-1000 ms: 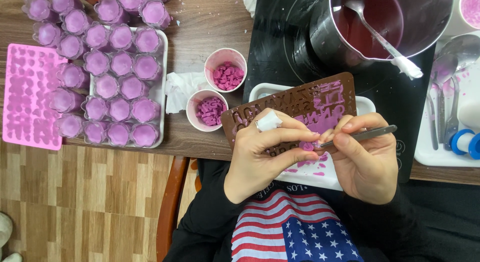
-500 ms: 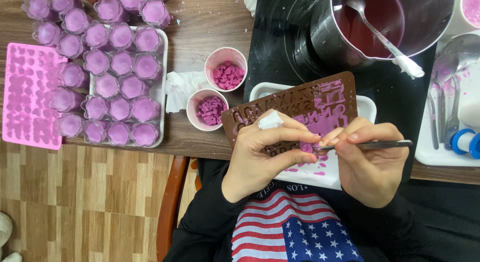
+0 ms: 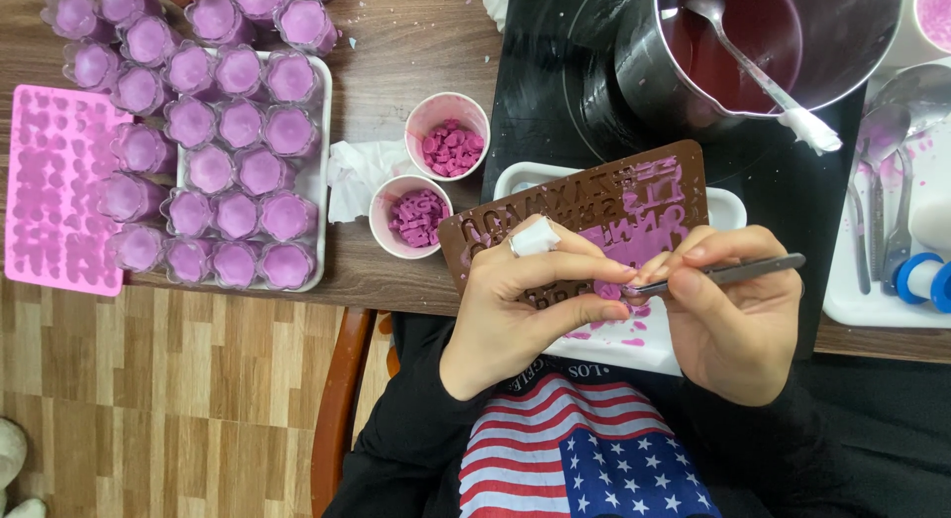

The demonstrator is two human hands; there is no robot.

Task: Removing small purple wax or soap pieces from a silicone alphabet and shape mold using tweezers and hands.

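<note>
Showing purple-smeared letter cavities, the brown mould (image 3: 594,206) sits in the left hand (image 3: 515,300).

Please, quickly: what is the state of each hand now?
Left hand: closed, gripping the brown mould.
Right hand: closed, holding a metal pick.

Matt brown silicone mould (image 3: 594,206); shiny metal tweezers (image 3: 738,271); wood-grain table (image 3: 416,52).

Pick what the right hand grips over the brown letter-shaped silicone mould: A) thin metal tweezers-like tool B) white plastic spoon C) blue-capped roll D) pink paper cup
A: the right hand pinches a thin metal tool, its tip at the near edge of the brown silicone mould, which the left hand steadies.
</note>
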